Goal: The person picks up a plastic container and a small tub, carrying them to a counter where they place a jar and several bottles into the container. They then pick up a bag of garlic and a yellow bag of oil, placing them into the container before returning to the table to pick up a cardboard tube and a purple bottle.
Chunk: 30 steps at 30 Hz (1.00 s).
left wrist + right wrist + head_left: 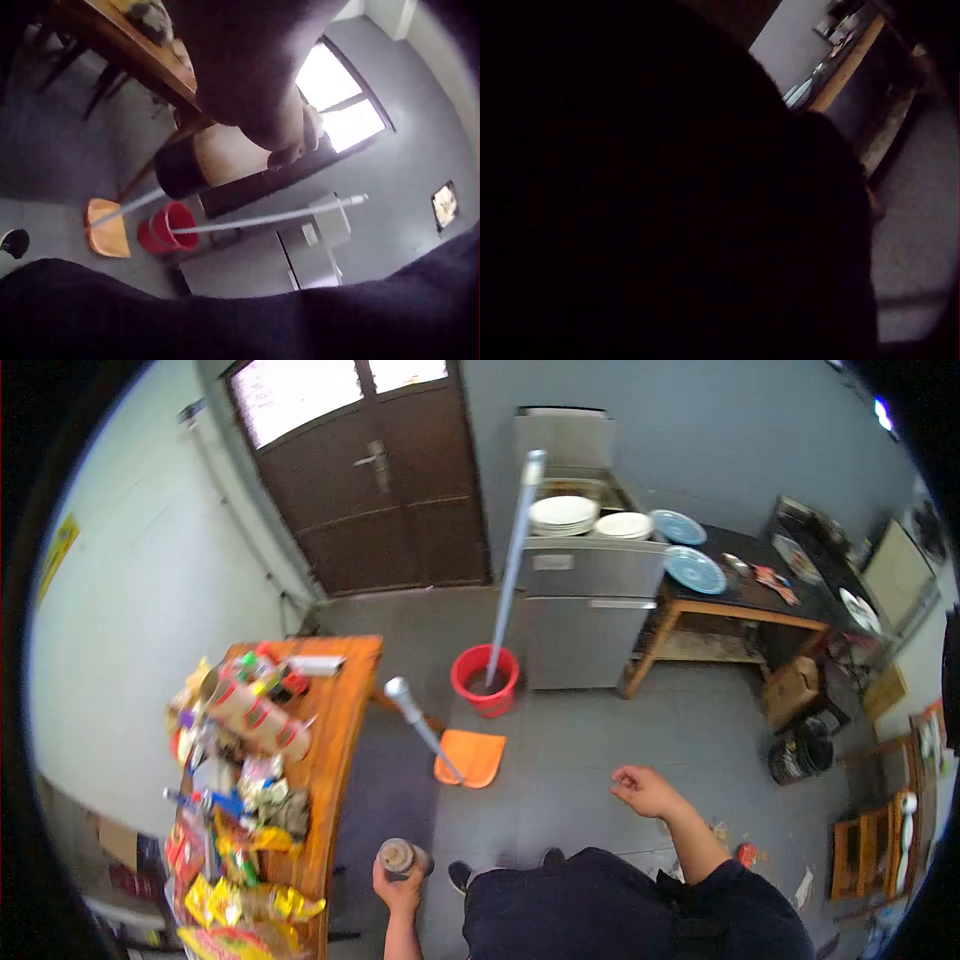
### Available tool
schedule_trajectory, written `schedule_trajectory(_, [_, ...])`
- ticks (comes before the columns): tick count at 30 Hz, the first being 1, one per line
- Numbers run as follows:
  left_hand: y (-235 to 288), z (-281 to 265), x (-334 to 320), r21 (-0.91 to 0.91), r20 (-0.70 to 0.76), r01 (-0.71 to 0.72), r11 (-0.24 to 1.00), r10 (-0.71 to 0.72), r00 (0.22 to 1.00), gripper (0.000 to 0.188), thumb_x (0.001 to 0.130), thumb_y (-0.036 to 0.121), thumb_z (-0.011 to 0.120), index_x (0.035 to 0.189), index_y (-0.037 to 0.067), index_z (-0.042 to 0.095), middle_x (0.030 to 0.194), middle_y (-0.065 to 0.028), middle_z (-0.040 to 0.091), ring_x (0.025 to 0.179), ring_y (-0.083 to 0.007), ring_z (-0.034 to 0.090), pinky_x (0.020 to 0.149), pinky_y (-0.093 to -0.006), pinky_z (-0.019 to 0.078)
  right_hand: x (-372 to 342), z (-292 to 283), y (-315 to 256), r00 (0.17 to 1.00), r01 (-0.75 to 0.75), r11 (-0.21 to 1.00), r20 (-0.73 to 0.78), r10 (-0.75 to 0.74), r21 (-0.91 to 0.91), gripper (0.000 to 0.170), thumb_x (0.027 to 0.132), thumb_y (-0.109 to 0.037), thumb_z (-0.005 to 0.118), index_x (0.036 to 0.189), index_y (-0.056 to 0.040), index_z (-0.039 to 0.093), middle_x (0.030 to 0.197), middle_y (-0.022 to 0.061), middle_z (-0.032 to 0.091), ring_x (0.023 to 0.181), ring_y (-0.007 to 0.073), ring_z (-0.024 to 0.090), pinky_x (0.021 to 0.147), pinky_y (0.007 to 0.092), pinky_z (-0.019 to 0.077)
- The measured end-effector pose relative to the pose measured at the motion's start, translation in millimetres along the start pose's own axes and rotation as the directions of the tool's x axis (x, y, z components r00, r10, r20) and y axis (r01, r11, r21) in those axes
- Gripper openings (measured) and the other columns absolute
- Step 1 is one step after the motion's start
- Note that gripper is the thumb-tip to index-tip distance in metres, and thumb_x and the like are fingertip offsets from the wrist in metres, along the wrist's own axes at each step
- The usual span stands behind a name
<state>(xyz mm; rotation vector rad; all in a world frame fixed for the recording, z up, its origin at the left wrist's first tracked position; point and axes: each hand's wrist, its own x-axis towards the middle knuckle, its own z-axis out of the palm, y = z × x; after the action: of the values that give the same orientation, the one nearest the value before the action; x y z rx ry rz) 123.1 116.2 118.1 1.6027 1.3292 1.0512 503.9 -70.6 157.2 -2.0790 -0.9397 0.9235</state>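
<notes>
My left hand [402, 892] grips a jar [397, 854] beside the long wooden table in the head view. In the left wrist view the jar [225, 156] lies across the picture, pale near the fingers and dark brown at its far end, with the left hand [281, 127] wrapped round it. Held out over the floor, my right hand [648, 792] has loosely bent fingers and nothing in them. Dark cloth fills most of the right wrist view and hides that hand.
Packets, bottles and a paper roll crowd the wooden table [345, 760]. An orange dustpan [470, 758] and a red bucket [487, 700] with a long pole [512, 560] stand on the floor ahead. Plates [562, 512] sit on a steel cabinet [590, 640]. Litter lies right of me.
</notes>
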Motion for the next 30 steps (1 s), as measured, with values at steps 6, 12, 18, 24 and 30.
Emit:
schedule_trajectory(6, [52.2,158.5,35.3,-0.06,0.422,-0.299,0.952,0.296,0.857,0.05,0.049,0.015,0.074,0.093,0.001,0.052,0.091,-0.0084,0.055,0.086,-0.0177,0.053,0.077,-0.0309,0.0413,-36.5,-61.0,99.7,0.947,-0.111,0.976,-0.278,0.161,0.187,0.025,0.074,-0.016,0.057,0.094,-0.002,0.052,0.069,0.0049,0.054,0.061,0.0134,0.05,0.056,0.0268,0.0423])
schedule_trajectory(12, [81.1,299.7,55.5,-0.139,0.667,-0.176,0.974,0.224,0.711,0.055,0.05,0.011,0.072,0.1,0.001,0.05,0.094,-0.0071,0.055,0.09,-0.017,0.052,0.08,-0.0309,0.0409,-52.0,-122.9,122.2,0.89,-0.185,0.932,-0.348,0.293,0.312,0.023,0.076,-0.012,0.057,0.095,-0.001,0.051,0.07,0.0037,0.054,0.063,0.01,0.05,0.056,0.0237,0.0413])
schedule_trajectory(18, [126.1,477.5,75.5,-0.229,0.803,-0.264,0.937,0.335,0.493,0.055,0.05,0.012,0.075,0.098,0.0,0.05,0.093,-0.0082,0.054,0.09,-0.0184,0.052,0.08,-0.0307,0.0403,-34.3,-212.1,186.0,0.724,-0.32,0.87,-0.496,0.48,0.375,0.027,0.073,-0.018,0.059,0.094,-0.0019,0.053,0.07,0.0062,0.055,0.063,0.0143,0.052,0.059,0.027,0.0426])
schedule_trajectory(24, [230.1,645.1,42.2,-0.264,0.895,-0.261,0.929,0.336,0.292,0.06,0.049,0.022,0.078,0.098,-0.001,0.051,0.096,-0.011,0.055,0.091,-0.0195,0.052,0.079,-0.0318,0.0414,-11.4,-304.2,207.5,0.617,-0.363,0.824,-0.55,0.563,0.435,0.025,0.075,-0.012,0.059,0.095,-0.0012,0.051,0.068,0.0019,0.053,0.061,0.0091,0.049,0.056,0.0235,0.0415])
schedule_trajectory(30, [302.4,753.7,-25.7,-0.437,0.899,-0.157,0.886,0.435,-0.048,0.07,0.05,0.027,0.078,0.106,-0.004,0.047,0.097,-0.0145,0.055,0.094,-0.0219,0.053,0.082,-0.0321,0.0407,22.7,-384.0,217.5,0.593,-0.123,0.899,-0.695,0.405,0.419,0.028,0.069,-0.012,0.064,0.093,-0.0032,0.053,0.071,0.0053,0.058,0.063,0.014,0.055,0.061,0.0268,0.0455])
